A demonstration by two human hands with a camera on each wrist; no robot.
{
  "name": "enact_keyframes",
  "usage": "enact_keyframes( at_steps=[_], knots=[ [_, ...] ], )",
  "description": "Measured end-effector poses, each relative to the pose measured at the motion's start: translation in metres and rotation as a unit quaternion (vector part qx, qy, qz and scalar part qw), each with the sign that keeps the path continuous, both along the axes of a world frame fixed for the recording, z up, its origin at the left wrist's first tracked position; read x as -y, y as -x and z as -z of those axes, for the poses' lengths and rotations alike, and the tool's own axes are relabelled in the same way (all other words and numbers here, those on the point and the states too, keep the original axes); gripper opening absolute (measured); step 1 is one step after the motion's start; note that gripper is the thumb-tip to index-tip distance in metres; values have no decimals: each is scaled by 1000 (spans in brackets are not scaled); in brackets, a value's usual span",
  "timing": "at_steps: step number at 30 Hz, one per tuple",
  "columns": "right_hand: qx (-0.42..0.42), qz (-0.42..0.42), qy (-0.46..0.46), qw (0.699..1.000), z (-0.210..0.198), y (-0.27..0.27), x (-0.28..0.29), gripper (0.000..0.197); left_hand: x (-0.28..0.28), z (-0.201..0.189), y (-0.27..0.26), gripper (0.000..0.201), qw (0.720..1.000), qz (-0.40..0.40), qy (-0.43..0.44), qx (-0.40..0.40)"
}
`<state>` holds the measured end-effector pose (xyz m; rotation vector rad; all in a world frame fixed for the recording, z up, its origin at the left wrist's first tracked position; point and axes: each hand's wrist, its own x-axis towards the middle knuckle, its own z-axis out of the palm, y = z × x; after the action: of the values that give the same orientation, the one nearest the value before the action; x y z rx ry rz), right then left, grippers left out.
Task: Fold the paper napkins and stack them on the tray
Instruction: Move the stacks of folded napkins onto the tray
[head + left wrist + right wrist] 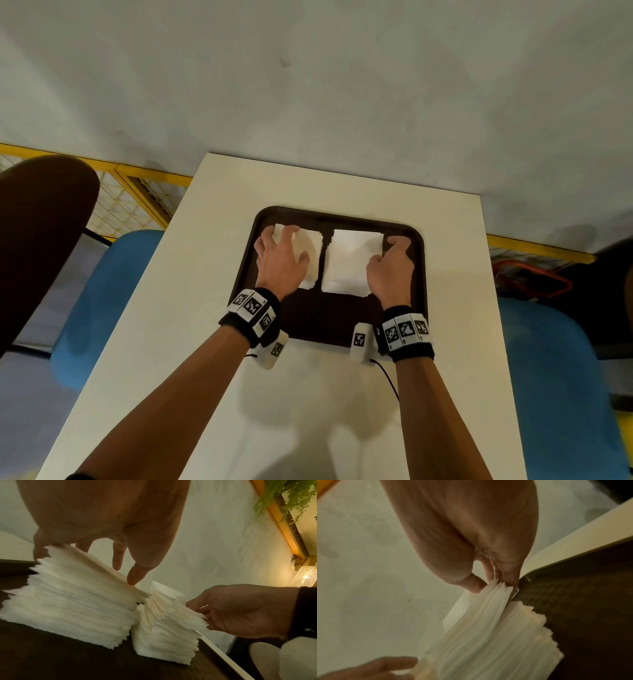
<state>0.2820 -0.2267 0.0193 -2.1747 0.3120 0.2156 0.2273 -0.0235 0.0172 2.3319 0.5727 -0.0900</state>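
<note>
The left hand (pixel 279 258) rests fingers on one napkin pile (pixel 310 260). The right hand (pixel 390 270) pinches the other pile's (pixel 349 263) corner. It should lift just one sheet, slowly.

Blue chairs (pixel 102 308), white table (pixel 191 308).
</note>
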Motion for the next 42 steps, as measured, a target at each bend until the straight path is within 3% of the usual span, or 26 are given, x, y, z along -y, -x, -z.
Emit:
enact_keyframes(
  at_steps=[5,9,13,19,25,28,31,35,38,42],
  knots=[
    [53,-63,165,983,1,12,-7,64,-5,0,2,63,1000,13,16,-12],
    [123,-156,182,963,2,18,-16,68,-7,1,3,64,1000,13,22,-13],
    [108,-244,226,937,17,25,-27,58,-4,3,5,65,1000,18,14,-22],
    [60,-245,237,938,44,34,-39,62,-3,10,7,64,999,8,18,-29],
    [15,-269,240,933,31,23,-36,65,-11,0,2,81,999,27,-5,-44],
    [12,-287,250,925,16,20,-31,72,-20,-7,0,90,994,83,-65,11],
    [34,-326,260,908,1,15,-26,78,-31,-14,-1,89,967,212,-98,106],
    [27,-386,292,875,-7,5,-15,96,-41,-14,-7,107,914,375,-144,48],
    [6,-412,286,865,-1,0,-17,102,-41,-5,-12,111,900,392,-189,-19],
    [2,-427,318,847,18,5,-24,84,-33,13,-5,93,890,381,-247,-49]
  ],
)
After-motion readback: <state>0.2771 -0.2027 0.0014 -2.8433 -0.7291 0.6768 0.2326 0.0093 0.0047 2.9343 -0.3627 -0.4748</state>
